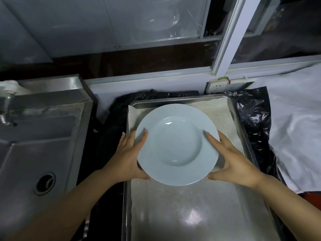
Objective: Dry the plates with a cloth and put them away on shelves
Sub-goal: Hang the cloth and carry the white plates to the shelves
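- On my left stood the steel sink (34,145), the biggest thing in view, its round drain (45,183) low in the basin.
- Beside it, a metal tray (243,108) ran from the wall toward me, lined with a white mesh mat (173,214); black plastic sheeting (251,119) lay crumpled round its far end and right side, and a white cover (295,127) was spread further right.
- Over the far half of that tray I had the white plate (176,145), a wide-rimmed deep one, face up. I could not tell whether it was resting on the mat or was just clear of it.
- My left hand (129,153) gripped the plate's left rim, the thumb lying on top and the fingers tucked underneath.
- My right hand (231,159) gripped the right rim likewise, its thumb over the edge.
- A wall socket (217,86) sat just behind the tray.
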The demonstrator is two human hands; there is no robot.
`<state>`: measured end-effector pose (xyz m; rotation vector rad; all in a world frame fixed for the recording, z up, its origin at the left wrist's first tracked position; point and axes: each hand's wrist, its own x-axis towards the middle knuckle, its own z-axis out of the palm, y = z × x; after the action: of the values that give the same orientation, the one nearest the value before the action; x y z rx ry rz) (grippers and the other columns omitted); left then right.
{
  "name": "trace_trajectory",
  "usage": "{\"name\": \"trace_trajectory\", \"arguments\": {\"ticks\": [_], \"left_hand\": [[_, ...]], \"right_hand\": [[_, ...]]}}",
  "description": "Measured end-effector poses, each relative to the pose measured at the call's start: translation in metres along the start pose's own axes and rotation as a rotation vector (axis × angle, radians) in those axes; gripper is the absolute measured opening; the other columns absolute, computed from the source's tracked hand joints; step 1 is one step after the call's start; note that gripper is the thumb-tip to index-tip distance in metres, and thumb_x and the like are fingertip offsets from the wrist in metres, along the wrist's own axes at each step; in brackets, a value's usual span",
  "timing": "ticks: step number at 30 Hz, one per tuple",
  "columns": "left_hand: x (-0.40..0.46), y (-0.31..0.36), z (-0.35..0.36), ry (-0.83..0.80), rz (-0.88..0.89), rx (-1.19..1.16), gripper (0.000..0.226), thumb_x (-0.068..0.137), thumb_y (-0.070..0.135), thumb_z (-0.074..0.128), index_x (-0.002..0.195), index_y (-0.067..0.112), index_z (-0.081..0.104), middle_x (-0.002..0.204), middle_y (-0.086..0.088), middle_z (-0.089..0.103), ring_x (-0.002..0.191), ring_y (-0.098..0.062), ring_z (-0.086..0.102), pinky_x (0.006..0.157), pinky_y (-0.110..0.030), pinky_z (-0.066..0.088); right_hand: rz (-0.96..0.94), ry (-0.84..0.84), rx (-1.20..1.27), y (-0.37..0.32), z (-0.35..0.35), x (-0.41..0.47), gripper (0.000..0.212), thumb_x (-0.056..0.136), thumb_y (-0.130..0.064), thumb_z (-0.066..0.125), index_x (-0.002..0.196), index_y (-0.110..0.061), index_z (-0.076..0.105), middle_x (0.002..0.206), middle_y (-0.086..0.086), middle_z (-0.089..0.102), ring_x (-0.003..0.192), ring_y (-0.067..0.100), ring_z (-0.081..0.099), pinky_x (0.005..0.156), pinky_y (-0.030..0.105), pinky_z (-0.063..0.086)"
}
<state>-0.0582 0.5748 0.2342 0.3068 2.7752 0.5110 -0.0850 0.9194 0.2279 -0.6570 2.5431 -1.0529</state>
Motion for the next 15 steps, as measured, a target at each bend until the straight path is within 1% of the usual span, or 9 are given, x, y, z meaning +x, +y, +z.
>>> {"name": "trace_trajectory", "arguments": {"ticks": [2, 3, 4, 6, 9, 11, 12, 14, 15], "left_hand": [[-0.018, 0.003, -0.010, 0.019, 0.020, -0.034, 0.140, 0.052, 0.068, 0.080, 0.141, 0.043, -0.025, 0.155, 0.013, -0.014, 0.132, 0.003, -0.037, 0.111, -0.034, -0.020], [-0.028, 0.004, -0.016, 0.023, 0.019, -0.042, 0.139, 0.052, 0.067, 0.082, 0.141, 0.045, -0.023, 0.153, 0.017, -0.015, 0.128, 0.007, -0.039, 0.112, -0.033, -0.019], [-0.039, 0.004, -0.021, 0.035, 0.019, -0.050, 0.138, 0.052, 0.067, 0.082, 0.142, 0.046, -0.020, 0.153, 0.019, -0.016, 0.130, 0.005, -0.037, 0.114, -0.034, -0.016], [-0.062, 0.001, -0.030, 0.083, 0.041, -0.087, 0.136, 0.050, 0.067, 0.083, 0.144, 0.051, -0.014, 0.154, 0.021, -0.016, 0.140, -0.001, -0.025, 0.119, -0.036, -0.008], [-0.101, 0.000, -0.042, 0.164, 0.090, -0.175, 0.131, 0.044, 0.073, 0.078, 0.143, 0.062, -0.006, 0.153, 0.029, -0.015, 0.142, 0.007, -0.009, 0.115, -0.024, 0.006], [-0.131, -0.002, -0.048, 0.214, 0.095, -0.219, 0.131, 0.041, 0.076, 0.077, 0.144, 0.061, -0.003, 0.154, 0.028, -0.013, 0.142, 0.010, -0.007, 0.112, -0.023, 0.010], [-0.147, -0.005, -0.050, 0.242, 0.089, -0.238, 0.131, 0.041, 0.076, 0.077, 0.145, 0.060, -0.001, 0.155, 0.027, -0.011, 0.142, 0.009, -0.006, 0.112, -0.026, 0.011], [-0.182, -0.011, -0.052, 0.288, 0.046, -0.269, 0.132, 0.039, 0.076, 0.078, 0.144, 0.059, 0.001, 0.156, 0.026, -0.010, 0.143, 0.007, -0.005, 0.113, -0.032, 0.013], [-0.200, -0.015, -0.053, 0.306, 0.023, -0.282, 0.132, 0.037, 0.078, 0.077, 0.144, 0.059, 0.002, 0.157, 0.027, -0.010, 0.144, 0.007, -0.005, 0.113, -0.034, 0.014]], "right_hand": [[-0.040, 0.028, -0.026, -0.010, 0.000, -0.011, 0.119, 0.058, -0.043, 0.087, 0.152, -0.045, 0.015, 0.159, -0.023, 0.001, 0.146, -0.002, 0.012, 0.109, 0.009, 0.021], [-0.055, 0.045, -0.033, -0.016, 0.002, -0.016, 0.114, 0.058, -0.049, 0.084, 0.152, -0.043, 0.020, 0.160, -0.021, 0.003, 0.146, 0.000, 0.014, 0.109, 0.006, 0.019], [-0.066, 0.059, -0.036, -0.023, 0.003, -0.022, 0.110, 0.058, -0.055, 0.081, 0.152, -0.041, 0.024, 0.160, -0.019, 0.005, 0.147, 0.000, 0.015, 0.109, 0.006, 0.018], [-0.078, 0.070, -0.038, -0.040, 0.004, -0.030, 0.108, 0.057, -0.060, 0.078, 0.151, -0.040, 0.027, 0.161, -0.017, 0.006, 0.147, 0.000, 0.013, 0.111, 0.015, 0.021], [-0.085, 0.047, -0.064, -0.071, 0.004, -0.040, 0.109, 0.054, -0.062, 0.078, 0.148, -0.051, 0.024, 0.161, -0.018, 0.003, 0.147, -0.002, 0.012, 0.114, 0.025, 0.023], [-0.109, 0.024, -0.089, -0.094, 0.007, -0.046, 0.109, 0.053, -0.062, 0.078, 0.146, -0.058, 0.021, 0.161, -0.018, 0.001, 0.147, -0.003, 0.010, 0.114, 0.022, 0.021], [-0.133, 0.021, -0.097, -0.106, 0.010, -0.049, 0.109, 0.053, -0.061, 0.079, 0.145, -0.059, 0.020, 0.160, -0.020, 0.001, 0.146, -0.004, 0.009, 0.114, 0.016, 0.020], [-0.189, 0.024, -0.112, -0.131, 0.020, -0.056, 0.110, 0.054, -0.056, 0.083, 0.145, -0.057, 0.021, 0.159, -0.022, 0.005, 0.146, -0.005, 0.013, 0.110, 0.005, 0.017], [-0.214, 0.025, -0.121, -0.143, 0.028, -0.060, 0.111, 0.054, -0.054, 0.085, 0.146, -0.056, 0.022, 0.159, -0.021, 0.007, 0.146, -0.003, 0.014, 0.109, 0.003, 0.016]]}}
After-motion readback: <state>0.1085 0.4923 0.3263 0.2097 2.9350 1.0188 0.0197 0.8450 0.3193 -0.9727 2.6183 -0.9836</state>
